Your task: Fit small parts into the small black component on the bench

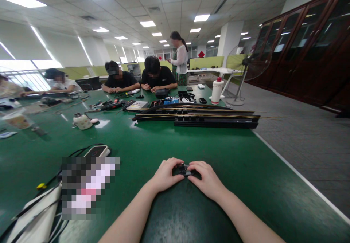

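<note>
Both my hands meet over the green table [131, 141] near its front. Between them is a small black part [186, 170] with some lighter grey on it; its exact kind is too small to tell. My left hand [168, 173] pinches its left side with thumb and fingers. On the right side, my right hand [202, 175] grips it the same way. The fingertips cover both ends of the part, and it sits low, at or just above the tabletop.
Long black rails [216, 124] with thin brass-coloured rods lie across the table ahead. A white bottle [217, 91] with a red cap stands behind them. To my left are a power bank [97, 151], cables and a small pot-like cup [82, 121]. Several people sit or stand farther back.
</note>
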`<state>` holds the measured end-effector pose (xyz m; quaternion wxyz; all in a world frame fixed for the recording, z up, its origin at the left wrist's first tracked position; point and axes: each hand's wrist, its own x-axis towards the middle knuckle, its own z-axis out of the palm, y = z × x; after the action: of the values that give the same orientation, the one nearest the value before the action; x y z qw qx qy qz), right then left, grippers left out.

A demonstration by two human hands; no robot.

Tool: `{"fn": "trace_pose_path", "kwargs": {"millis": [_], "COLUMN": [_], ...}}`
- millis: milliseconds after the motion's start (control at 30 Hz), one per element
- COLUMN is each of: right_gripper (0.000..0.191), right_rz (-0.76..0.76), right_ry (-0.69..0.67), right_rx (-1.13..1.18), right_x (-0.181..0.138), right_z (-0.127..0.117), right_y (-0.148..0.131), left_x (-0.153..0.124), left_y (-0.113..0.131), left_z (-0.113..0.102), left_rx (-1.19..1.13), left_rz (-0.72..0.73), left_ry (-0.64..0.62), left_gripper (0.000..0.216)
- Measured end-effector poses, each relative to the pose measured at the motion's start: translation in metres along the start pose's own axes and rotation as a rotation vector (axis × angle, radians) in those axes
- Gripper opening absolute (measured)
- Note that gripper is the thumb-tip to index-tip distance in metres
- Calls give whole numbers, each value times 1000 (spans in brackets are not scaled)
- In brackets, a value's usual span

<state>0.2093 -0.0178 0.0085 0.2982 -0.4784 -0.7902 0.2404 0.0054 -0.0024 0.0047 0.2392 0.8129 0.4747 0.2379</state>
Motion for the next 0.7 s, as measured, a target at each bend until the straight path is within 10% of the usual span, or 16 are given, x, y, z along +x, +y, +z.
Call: {"fn": "trace_pose_path", "kwargs": {"millis": [700], "right_gripper": [18], "right_rz": [171], "right_ry": [107], "right_rx": [301], "right_x": [3], "right_z": [-3], "right_y": [4], "left_x": [0], "left_y": [4], "left_z": [-2], "left_rx": [18], "left_rz": [-9], "left_ry": [-7], "left_gripper": [40]}}
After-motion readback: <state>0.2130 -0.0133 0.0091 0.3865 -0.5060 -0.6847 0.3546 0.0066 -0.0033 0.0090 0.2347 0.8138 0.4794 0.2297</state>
